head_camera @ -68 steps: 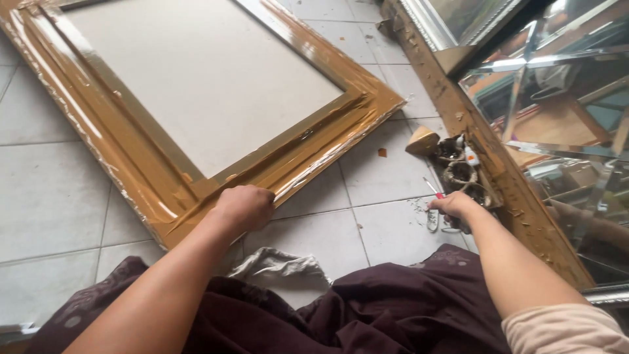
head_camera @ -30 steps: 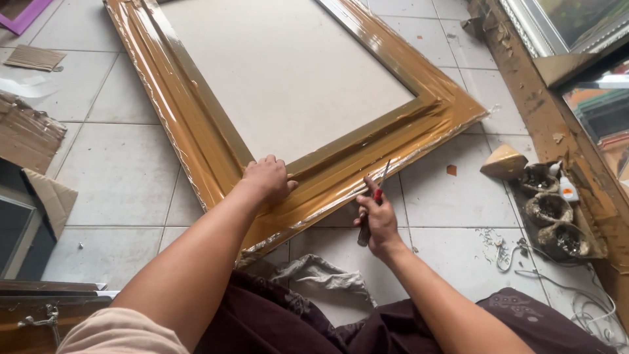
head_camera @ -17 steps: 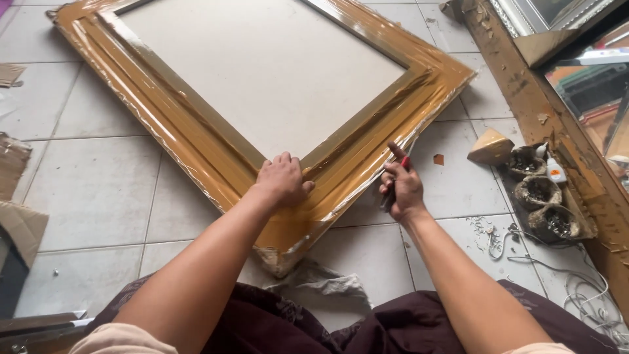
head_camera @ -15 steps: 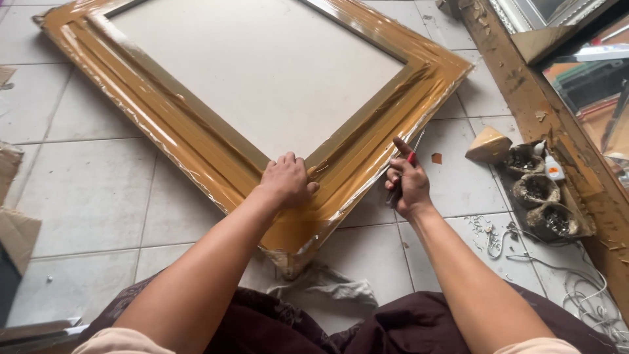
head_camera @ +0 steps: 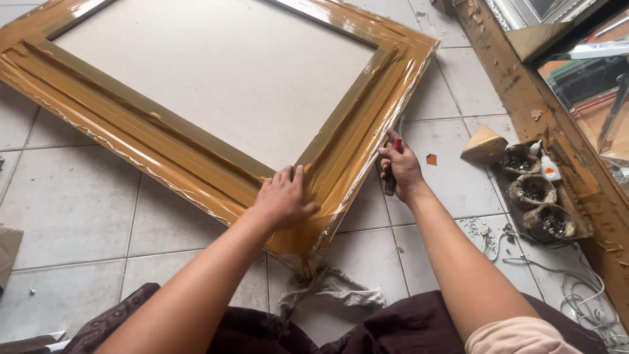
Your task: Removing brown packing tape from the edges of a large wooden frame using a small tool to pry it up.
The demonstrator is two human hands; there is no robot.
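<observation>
A large wooden picture frame (head_camera: pixel 164 157) wrapped in glossy brown tape and clear film lies flat on the tiled floor, its pale backing board facing up. My left hand (head_camera: pixel 283 198) presses flat on the frame's near corner, fingers spread. My right hand (head_camera: pixel 401 167) grips a red-handled cutter (head_camera: pixel 393 164) against the frame's right outer edge, where the film wraps over. Crumpled clear film (head_camera: pixel 331 288) trails from the corner onto the floor in front of my dark skirt.
A worn wooden beam (head_camera: pixel 557 137) runs along the right side. Beside it sit several dirty round bowls (head_camera: pixel 534 190), a small white glue bottle (head_camera: pixel 549 169), a tan wedge block (head_camera: pixel 483 145) and tangled white cord (head_camera: pixel 576 288). A cardboard piece (head_camera: pixel 8 246) lies at the left edge.
My right hand fetched the cutter from the right side and brought it to the frame's right edge. My left hand slid up onto the corner. The view moved closer.
</observation>
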